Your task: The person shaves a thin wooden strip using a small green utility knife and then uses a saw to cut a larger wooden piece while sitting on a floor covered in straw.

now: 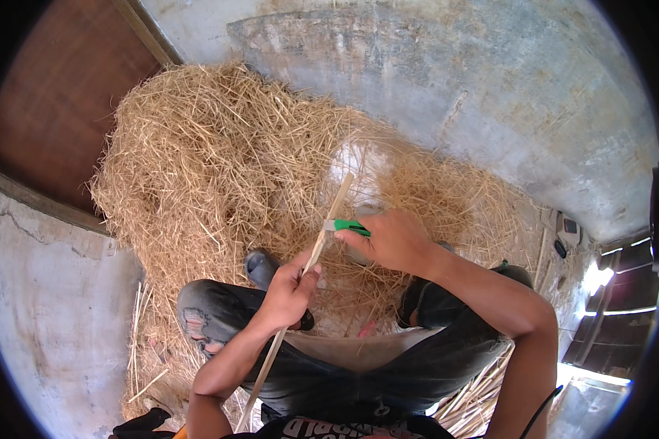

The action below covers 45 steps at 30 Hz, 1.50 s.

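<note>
My left hand (289, 293) grips a long thin pale wooden stick (334, 208) that slants from the lower left up to the right. My right hand (390, 239) holds a small knife with a green handle (350, 227), and its blade rests against the stick just above my left thumb. I am seated with my knees bent, in dark torn jeans (212, 311), and both hands work over my lap. The stick's lower end runs down past my left forearm.
A big heap of dry straw (220, 161) lies in front of me on the concrete floor (490, 88). Loose pale sticks lie at the left (140, 322) and lower right (476, 395). A wooden door (58, 102) stands at the upper left. Small dark objects (567, 230) lie at the right.
</note>
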Motion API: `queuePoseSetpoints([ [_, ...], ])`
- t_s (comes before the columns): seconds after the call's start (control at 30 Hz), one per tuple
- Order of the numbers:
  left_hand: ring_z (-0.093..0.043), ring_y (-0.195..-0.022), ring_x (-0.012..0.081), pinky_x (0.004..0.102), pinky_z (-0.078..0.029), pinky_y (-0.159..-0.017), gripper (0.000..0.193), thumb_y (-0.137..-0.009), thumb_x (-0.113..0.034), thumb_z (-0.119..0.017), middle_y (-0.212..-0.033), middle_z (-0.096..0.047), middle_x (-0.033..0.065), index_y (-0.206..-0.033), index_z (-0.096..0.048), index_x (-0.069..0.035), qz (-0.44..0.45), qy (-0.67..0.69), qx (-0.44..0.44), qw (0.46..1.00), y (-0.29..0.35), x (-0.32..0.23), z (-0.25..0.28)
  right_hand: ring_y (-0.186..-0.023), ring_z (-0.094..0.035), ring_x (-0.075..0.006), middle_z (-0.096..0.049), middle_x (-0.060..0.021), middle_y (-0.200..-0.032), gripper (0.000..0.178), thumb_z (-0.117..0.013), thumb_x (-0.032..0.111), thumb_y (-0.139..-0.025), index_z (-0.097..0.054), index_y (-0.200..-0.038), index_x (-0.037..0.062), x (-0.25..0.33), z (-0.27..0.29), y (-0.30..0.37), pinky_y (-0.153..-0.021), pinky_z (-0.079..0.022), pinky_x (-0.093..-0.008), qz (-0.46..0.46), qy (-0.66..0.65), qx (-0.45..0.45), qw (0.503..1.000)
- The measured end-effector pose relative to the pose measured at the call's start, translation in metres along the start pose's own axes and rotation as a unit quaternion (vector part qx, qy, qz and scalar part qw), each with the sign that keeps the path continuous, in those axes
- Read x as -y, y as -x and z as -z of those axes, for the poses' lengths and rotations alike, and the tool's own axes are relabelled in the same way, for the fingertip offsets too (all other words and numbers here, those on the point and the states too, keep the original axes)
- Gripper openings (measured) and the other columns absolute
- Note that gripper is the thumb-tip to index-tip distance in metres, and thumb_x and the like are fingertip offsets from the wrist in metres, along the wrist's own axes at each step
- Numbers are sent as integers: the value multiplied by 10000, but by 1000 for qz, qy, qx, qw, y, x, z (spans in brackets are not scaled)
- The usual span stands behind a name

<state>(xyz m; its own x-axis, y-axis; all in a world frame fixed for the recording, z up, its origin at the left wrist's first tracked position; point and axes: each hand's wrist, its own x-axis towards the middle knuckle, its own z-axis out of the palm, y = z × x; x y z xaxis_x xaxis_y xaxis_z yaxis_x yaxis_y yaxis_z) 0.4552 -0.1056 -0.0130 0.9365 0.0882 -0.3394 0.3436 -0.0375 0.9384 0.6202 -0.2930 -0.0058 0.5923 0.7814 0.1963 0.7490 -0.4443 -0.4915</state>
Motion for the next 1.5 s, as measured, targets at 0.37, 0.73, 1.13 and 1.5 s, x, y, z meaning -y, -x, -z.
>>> queuePoseSetpoints([
  [0.37,-359,-452,35,226,-301,-427,449,-1080,-139,-468,-609,-400,-71,-1516,-410,-50,-116,-29,-16,993,-11,-28,1,-534,-607,-379,-585,-158,-575,498,-647,527,-940,-653,-751,67,-1,20,-23,-500,-460,-461,22,49,-105,993],
  [0.73,-508,-698,80,274,-437,-639,423,-1025,-82,-538,-794,-533,-9,-1448,-524,-83,-192,-125,14,973,8,27,-8,-530,-480,-225,-503,-122,-558,716,-436,602,-1034,-659,-745,-15,-159,153,-25,-564,-432,-413,-251,175,-361,881],
  [1.13,-364,-497,26,231,-314,-462,459,-1073,-109,-501,-636,-393,-76,-1526,-430,-97,-23,84,20,996,-2,-33,3,-514,-549,-358,-553,-201,-576,551,-585,497,-1002,-685,-789,-2,8,65,-8,-528,-426,-460,-109,-111,-54,986],
  [1.5,-339,-456,34,231,-288,-428,488,-1076,-114,-490,-615,-379,-72,-1553,-386,-115,14,105,38,994,3,-31,-6,-560,-606,-402,-587,-189,-586,541,-568,517,-999,-707,-801,33,-2,26,-9,-546,-471,-476,-46,-12,-22,999],
])
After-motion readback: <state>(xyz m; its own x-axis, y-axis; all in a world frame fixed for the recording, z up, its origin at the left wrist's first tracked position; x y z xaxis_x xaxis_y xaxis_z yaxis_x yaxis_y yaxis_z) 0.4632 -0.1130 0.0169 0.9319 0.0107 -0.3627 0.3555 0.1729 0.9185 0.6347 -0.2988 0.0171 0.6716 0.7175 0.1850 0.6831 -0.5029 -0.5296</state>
